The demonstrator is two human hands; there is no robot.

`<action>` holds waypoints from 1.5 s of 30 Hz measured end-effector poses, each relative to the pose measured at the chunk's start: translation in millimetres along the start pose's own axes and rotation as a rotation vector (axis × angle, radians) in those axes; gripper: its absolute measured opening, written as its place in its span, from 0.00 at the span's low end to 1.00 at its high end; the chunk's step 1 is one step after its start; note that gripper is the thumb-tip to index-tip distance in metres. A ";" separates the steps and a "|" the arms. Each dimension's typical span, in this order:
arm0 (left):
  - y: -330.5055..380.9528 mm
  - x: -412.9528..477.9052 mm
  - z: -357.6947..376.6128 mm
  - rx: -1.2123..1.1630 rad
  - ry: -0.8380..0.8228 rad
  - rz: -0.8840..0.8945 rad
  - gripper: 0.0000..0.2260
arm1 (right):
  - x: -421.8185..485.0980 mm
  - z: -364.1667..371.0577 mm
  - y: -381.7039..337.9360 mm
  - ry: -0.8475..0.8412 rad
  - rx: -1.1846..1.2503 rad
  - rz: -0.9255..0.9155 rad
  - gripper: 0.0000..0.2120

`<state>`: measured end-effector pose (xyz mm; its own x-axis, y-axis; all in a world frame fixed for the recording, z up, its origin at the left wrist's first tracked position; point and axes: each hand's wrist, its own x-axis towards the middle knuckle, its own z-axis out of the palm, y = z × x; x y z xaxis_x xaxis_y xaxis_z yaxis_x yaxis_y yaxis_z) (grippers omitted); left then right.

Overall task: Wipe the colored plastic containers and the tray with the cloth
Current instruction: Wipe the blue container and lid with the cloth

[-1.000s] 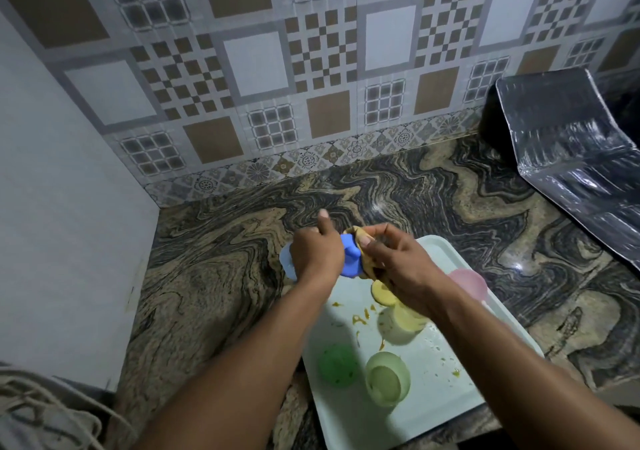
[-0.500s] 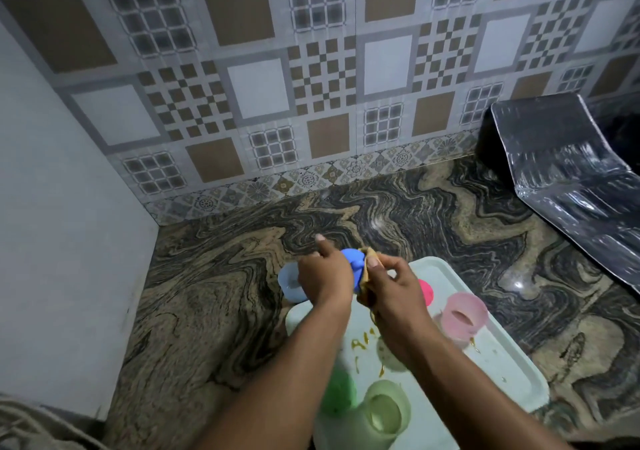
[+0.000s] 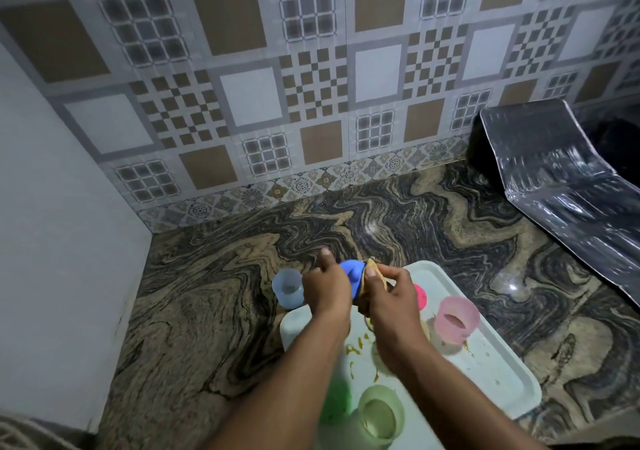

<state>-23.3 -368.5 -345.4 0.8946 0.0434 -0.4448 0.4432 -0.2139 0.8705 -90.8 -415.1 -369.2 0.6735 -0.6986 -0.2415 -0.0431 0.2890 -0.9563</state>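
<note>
Over the far left corner of the tray, the blue container is held clear of every surface, between the two hands. The left hand grips it from the left with fingers curled round its body and one finger pointing straight up. The right hand pinches a yellowish cloth and presses it against the container's right side, thumb on top of the fabric. Most of the cloth is hidden behind that hand.

Below the hands, yellow smears streak the pale tray between the two forearms. A pink cup stands upright on the tray to the right of the right hand, and a deep pink piece, possibly a lid or a small container, shows between that cup and the hand. At the tray's near end a pale green cup stands open side up. Just left of it is a blurred darker green piece, partly covered by the left forearm.

Off the tray, a pale blue cup stands upright on the counter, just beside the tray's far left corner and close to the left hand. The counter is dark, swirled stone and runs back to a tiled wall patterned in brown, white and grey squares. A plain wall closes the left side. A silvery, creased sheet lies on the counter at the far right, well apart from the tray.
</note>
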 end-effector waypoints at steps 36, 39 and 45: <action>15.4 -7.0 -12.4 -0.084 0.119 0.043 0.26 | -8.5 14.6 5.0 -0.041 -0.064 -0.193 0.05; -1.1 8.5 -16.4 -0.160 -0.174 -0.091 0.31 | 7.2 -4.7 -13.1 -0.176 -0.090 -0.050 0.04; 15.1 12.4 -20.2 0.017 -0.058 0.105 0.23 | 19.4 -9.5 -35.8 -0.365 -0.152 -0.040 0.08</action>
<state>-4.3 -351.5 -333.5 0.9309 -0.0370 -0.3633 0.3457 -0.2309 0.9095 -83.2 -445.2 -341.2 0.8938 -0.4208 -0.1554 -0.1019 0.1470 -0.9839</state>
